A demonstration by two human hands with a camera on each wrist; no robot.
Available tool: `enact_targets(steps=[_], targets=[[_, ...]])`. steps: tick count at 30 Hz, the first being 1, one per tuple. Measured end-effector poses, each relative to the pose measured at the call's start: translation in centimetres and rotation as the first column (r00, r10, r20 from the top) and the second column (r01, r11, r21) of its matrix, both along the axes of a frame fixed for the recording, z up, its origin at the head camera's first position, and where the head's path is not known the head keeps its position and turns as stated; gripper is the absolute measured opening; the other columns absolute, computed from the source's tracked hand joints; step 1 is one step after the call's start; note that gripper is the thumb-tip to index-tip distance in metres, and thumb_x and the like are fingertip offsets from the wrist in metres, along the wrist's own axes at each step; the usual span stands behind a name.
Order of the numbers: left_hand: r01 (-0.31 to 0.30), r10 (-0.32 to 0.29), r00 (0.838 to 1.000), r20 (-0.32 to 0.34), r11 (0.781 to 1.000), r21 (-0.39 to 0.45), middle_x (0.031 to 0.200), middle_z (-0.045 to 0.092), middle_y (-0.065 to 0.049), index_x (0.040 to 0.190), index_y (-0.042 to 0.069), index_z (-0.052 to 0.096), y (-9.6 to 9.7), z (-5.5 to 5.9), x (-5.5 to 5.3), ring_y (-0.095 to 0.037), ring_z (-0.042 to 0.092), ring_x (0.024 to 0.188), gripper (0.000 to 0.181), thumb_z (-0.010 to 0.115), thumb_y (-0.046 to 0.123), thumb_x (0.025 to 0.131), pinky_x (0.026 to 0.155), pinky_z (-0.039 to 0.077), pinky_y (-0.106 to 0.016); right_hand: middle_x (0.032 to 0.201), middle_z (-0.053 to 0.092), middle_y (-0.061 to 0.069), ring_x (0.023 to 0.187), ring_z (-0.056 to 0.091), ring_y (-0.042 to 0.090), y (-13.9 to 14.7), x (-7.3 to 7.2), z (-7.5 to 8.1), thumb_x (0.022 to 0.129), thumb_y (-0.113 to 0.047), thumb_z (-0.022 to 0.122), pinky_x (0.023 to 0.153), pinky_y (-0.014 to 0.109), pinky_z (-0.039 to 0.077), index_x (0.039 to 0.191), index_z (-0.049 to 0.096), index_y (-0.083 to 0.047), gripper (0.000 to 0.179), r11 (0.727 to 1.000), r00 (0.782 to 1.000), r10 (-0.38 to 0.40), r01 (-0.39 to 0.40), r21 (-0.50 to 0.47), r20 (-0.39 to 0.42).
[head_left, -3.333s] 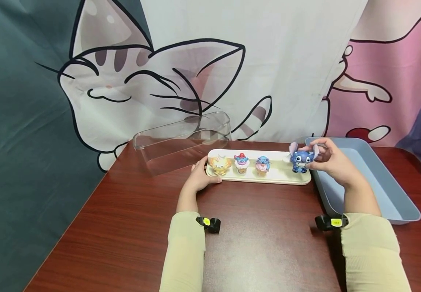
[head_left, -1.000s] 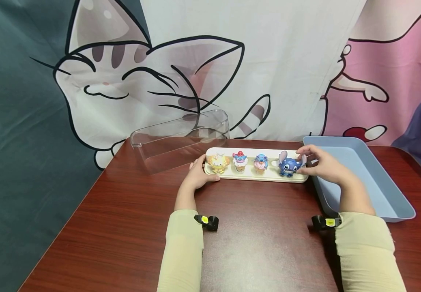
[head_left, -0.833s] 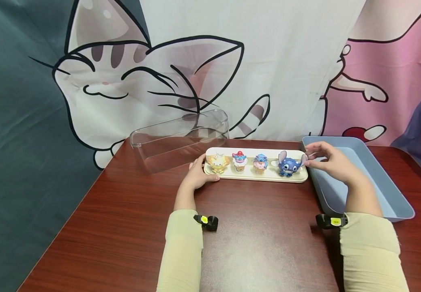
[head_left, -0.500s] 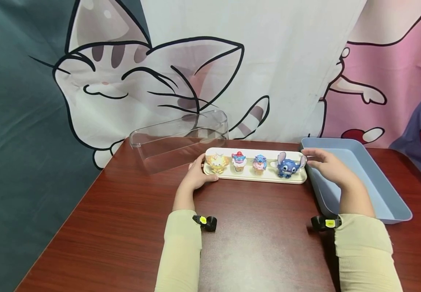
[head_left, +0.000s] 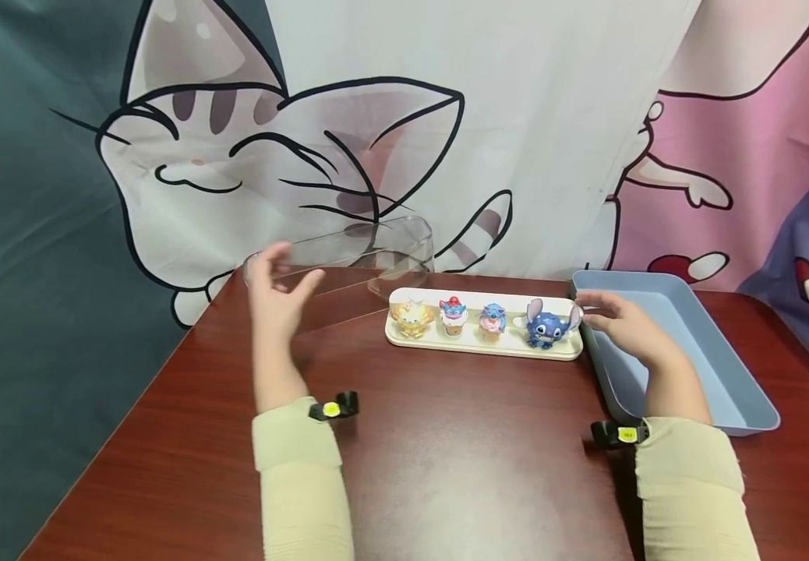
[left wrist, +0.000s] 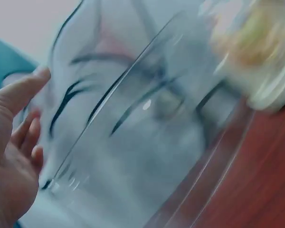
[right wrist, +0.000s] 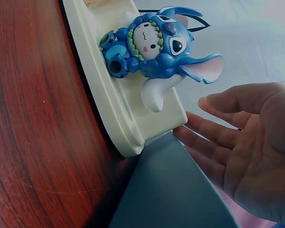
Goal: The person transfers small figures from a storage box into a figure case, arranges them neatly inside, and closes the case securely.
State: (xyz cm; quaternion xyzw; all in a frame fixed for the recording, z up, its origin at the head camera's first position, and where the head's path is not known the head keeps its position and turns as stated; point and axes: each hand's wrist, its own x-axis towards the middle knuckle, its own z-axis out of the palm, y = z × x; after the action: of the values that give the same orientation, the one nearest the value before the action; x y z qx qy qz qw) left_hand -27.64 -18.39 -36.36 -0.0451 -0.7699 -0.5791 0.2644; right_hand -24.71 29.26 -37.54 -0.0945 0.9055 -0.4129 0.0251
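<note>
My left hand [head_left: 277, 304] is raised at the left end of a clear plastic cover [head_left: 404, 249], thumb and fingers spread. In the left wrist view its fingers [left wrist: 31, 137] stand beside the cover's corner; contact cannot be made out. My right hand [head_left: 632, 331] holds nothing, its fingertips at the right end of a long cream display base [head_left: 461, 347]. On that base stand a blue koala-like figurine with big ears [head_left: 546, 327], a blue-and-pink cupcake figurine [head_left: 492, 321], a red-topped cupcake figurine [head_left: 453, 315] and a yellow figurine [head_left: 413, 318].
A blue-grey tray [head_left: 713, 366] lies to the right, partly under my right forearm. The brown wooden table [head_left: 461, 467] ends at a cartoon-printed cloth [head_left: 559, 117] behind. The cover stands near the back edge, left of the base.
The right hand brought the blue figurine onto the base's right end and let it go. My left hand has left the base's left end and moved left to the clear cover.
</note>
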Motion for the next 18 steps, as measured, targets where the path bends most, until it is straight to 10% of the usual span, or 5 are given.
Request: enact_targets(steps=[4, 11, 18], targets=[[-0.204, 0.209, 0.969, 0.133, 0.978, -0.055, 0.149, 0.008, 0.008, 0.145, 0.037, 0.014, -4.0, -1.5, -0.3, -0.016, 0.006, 0.135, 0.104, 0.082, 0.038, 0.067, 0.106, 0.018, -0.046, 0.13, 0.045, 0.027, 0.115, 0.044, 0.037, -0.1, 0.2, -0.2, 0.095, -0.01, 0.048, 0.088, 0.037, 0.039, 0.131, 0.041, 0.007, 0.041, 1.0, 1.0, 0.0, 0.001, -0.026, 0.009], [-0.002, -0.034, 0.944, 0.329, 0.994, 0.108, 0.154, -0.002, 0.001, 0.147, 0.033, -0.009, -7.3, -5.1, -2.3, -0.014, 0.003, 0.139, 0.116, 0.08, 0.024, 0.073, 0.109, 0.013, -0.044, 0.13, 0.045, 0.026, 0.111, 0.049, 0.023, 0.0, 0.4, -0.6, 0.096, -0.01, 0.048, 0.085, 0.021, 0.041, 0.135, 0.036, 0.007, 0.044, 0.997, 1.0, 0.009, -0.007, -0.082, 0.018], [0.082, -0.126, 0.925, 0.358, 0.987, 0.137, 0.151, 0.013, -0.008, 0.15, 0.022, 0.004, -7.3, -3.8, -2.4, -0.024, 0.017, 0.136, 0.106, 0.078, 0.016, 0.075, 0.107, 0.019, -0.045, 0.131, 0.044, 0.026, 0.11, 0.05, 0.018, 0.4, 0.3, -0.2, 0.096, -0.01, 0.049, 0.083, 0.018, 0.04, 0.136, 0.036, 0.007, 0.045, 0.996, 1.0, -0.01, 0.011, -0.092, 0.013]])
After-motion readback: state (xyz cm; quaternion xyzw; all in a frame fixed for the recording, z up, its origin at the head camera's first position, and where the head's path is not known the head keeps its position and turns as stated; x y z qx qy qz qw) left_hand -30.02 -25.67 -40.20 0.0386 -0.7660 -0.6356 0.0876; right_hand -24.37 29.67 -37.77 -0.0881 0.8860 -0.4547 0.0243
